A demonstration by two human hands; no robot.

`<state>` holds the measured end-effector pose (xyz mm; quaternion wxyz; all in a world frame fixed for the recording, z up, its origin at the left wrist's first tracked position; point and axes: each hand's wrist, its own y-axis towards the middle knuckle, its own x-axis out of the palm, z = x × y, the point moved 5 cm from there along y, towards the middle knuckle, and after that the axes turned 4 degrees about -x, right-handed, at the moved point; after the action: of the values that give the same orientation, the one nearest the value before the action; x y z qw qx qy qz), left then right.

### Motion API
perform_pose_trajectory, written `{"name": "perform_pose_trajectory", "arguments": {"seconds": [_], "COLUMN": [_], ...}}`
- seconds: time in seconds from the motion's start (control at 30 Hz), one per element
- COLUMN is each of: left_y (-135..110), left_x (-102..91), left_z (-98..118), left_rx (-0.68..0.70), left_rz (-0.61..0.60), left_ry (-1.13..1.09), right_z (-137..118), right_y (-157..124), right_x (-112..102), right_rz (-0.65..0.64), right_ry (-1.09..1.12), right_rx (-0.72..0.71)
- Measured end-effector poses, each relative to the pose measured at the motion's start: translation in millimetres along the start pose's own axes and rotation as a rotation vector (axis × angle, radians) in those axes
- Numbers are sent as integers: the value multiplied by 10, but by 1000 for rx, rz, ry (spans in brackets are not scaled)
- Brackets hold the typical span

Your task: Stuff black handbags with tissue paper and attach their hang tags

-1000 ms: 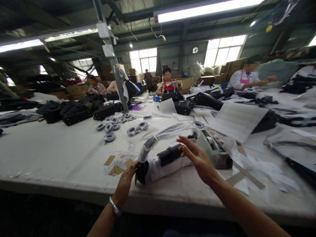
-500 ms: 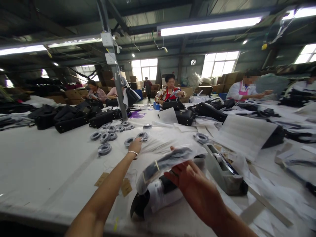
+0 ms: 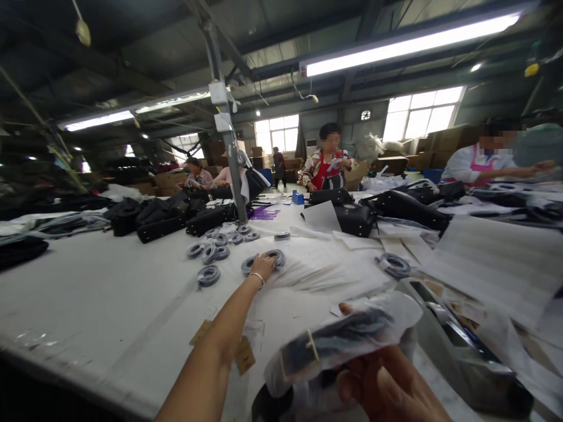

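My left hand reaches out over the white table, its fingers closed on the near edge of a coiled grey cord. Another coil lies right beside that hand, partly behind it. My right hand grips a dark handle with a gold buckle, covered in clear plastic wrap; the thumb and fingers curl round it from below and behind. Beneath the handle is a black bag, partly wrapped and cut off by the lower picture edge.
Several grey coils lie left of my left hand. A grey tape dispenser stands at right, near loose white sheets. Brown tags lie by my left forearm. Black bags and a metal post stand farther back; co-workers sit across.
My view has turned left and moved closer. My left hand has shifted slightly onto the coil. The wrapped handle and my right hand now appear lower and nearer.
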<state>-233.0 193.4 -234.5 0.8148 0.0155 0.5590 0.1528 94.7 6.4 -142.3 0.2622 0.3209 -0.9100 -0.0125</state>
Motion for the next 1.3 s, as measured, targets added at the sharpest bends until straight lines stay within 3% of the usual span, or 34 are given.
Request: {"name": "perform_pose_trajectory", "arguments": {"seconds": [0.1,0.23,0.4,0.5,0.6,0.7,0.77,0.9,1.1,1.2,1.3], "left_y": [-151,-397,-908,-1262,-1542,-1714,-1767,-1821,-1971,-2021,-2019], "left_x": [-211,-605,-1078,-1221,-1287,-1328,-1355,-1434,-1536,-1494,-1508], "left_z": [208,672,1438,1820,2063,2174,2184,2169,2305,2294,2241], "left_rx": [60,136,262,305,309,288,255,193,262,192,82], "left_rz": [-51,-127,-375,-558,-706,-808,-811,-742,-651,-622,-495], "left_ry": [-70,-256,-475,-515,-533,-602,-643,-661,-496,-528,-582], "right_z": [-49,-179,-384,-504,-591,-614,-608,-567,-501,-470,-461], "right_y": [-8,-13,35,68,85,89,94,124,176,157,25], "right_x": [-1,11,-34,-32,-25,-43,-54,-36,-50,-75,-146], "right_rz": [151,274,242,169,130,138,137,74,111,94,32], "right_ry": [46,11,-284,-432,-523,-581,-594,-524,-463,-392,-323], "right_rx": [0,-21,-108,-156,-170,-139,-127,-84,-46,-79,-144]}}
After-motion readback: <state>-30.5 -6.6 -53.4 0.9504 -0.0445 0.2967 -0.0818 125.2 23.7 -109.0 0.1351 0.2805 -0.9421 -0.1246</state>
